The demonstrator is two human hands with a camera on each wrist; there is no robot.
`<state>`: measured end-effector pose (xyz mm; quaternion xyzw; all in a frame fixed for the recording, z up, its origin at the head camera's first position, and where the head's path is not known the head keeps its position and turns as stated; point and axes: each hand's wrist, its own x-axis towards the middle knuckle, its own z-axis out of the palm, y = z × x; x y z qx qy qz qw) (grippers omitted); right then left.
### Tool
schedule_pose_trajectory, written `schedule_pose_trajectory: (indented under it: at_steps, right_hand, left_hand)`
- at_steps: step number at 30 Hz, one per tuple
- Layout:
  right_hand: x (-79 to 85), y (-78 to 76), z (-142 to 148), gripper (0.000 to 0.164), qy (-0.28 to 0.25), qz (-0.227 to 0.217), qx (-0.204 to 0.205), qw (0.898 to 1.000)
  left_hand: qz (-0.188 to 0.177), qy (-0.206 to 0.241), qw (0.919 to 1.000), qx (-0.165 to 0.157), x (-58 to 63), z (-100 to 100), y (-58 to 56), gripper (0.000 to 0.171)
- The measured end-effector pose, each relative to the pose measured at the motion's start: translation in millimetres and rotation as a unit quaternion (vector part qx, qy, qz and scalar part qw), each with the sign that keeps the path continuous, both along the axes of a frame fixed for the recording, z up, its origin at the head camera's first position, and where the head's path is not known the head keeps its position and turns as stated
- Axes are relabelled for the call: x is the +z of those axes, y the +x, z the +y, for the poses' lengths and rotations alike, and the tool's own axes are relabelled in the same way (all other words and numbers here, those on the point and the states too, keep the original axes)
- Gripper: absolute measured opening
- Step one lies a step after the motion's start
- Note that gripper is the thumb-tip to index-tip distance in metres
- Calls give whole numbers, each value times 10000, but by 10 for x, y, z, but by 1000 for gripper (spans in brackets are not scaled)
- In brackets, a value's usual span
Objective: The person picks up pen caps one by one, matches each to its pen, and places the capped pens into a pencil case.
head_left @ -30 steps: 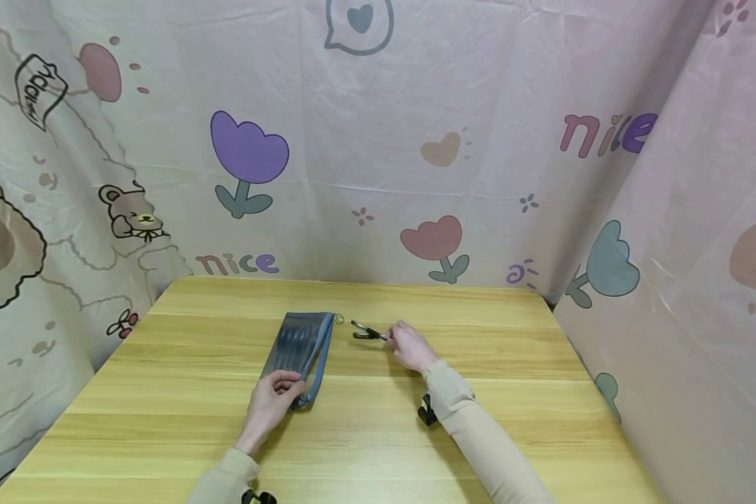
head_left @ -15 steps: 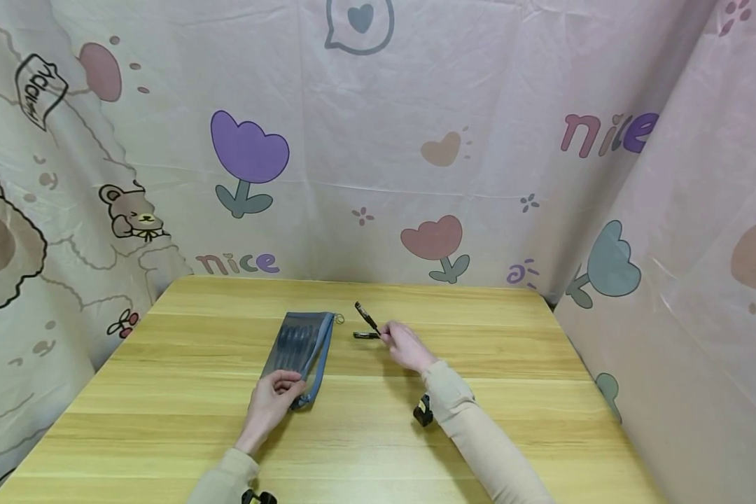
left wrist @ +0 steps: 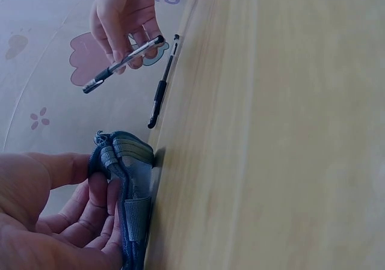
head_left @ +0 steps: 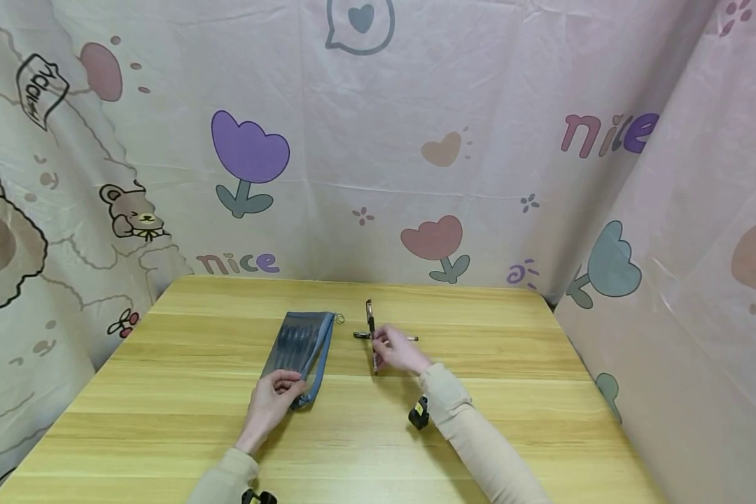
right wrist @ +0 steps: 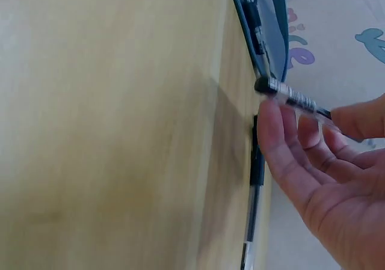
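Note:
My left hand (head_left: 271, 402) pinches the near end of a blue-grey, see-through zip pencil case (head_left: 288, 344), and several dark pens show through its side. In the left wrist view, the thumb and fingers grip the case's edge (left wrist: 123, 162) by the zip. My right hand (head_left: 400, 348) pinches a black-capped clear pen (head_left: 370, 318) between thumb and fingers, above the table. Below it a second pen (head_left: 360, 335) lies on the wood, partly covered by that hand in the head view. The right wrist view shows this lying pen (right wrist: 257, 174) beside the fingers.
A pale wooden table (head_left: 479, 336) bears everything. A printed curtain (head_left: 353, 210) hangs behind it and along both sides. A metal ring (head_left: 339, 319) sits at the far end of the pencil case's zip.
The right hand has lifted one pen off the other and swung it from pointing left to pointing away, moving slightly left. The left hand and the pencil case have stayed put.

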<state>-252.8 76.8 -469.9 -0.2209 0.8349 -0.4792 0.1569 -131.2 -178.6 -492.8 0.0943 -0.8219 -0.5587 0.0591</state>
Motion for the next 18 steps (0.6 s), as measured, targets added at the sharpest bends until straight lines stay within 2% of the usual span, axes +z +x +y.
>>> schedule_pose_trajectory:
  at_steps: [3, 8, 14, 18]
  right_hand:
    - [-16, 17, -42, 31, -502, -475, 12, 9976]
    - [-46, 21, -123, 33, -1046, -937, 17, 9901]
    - [-70, 43, -241, 31, -1333, -1584, -145, 9782]
    - [-51, 65, -351, 30, -1357, -1855, -278, 9728]
  left_hand:
    - [11, -3, 10000, -33, 3, -1, -1, 19]
    - [13, 35, 10000, -32, 5, -2, 0, 19]
    - [4, 47, 10000, -19, -11, 0, -8, 18]
    - [8, 24, 10000, -17, -12, -2, -13, 19]
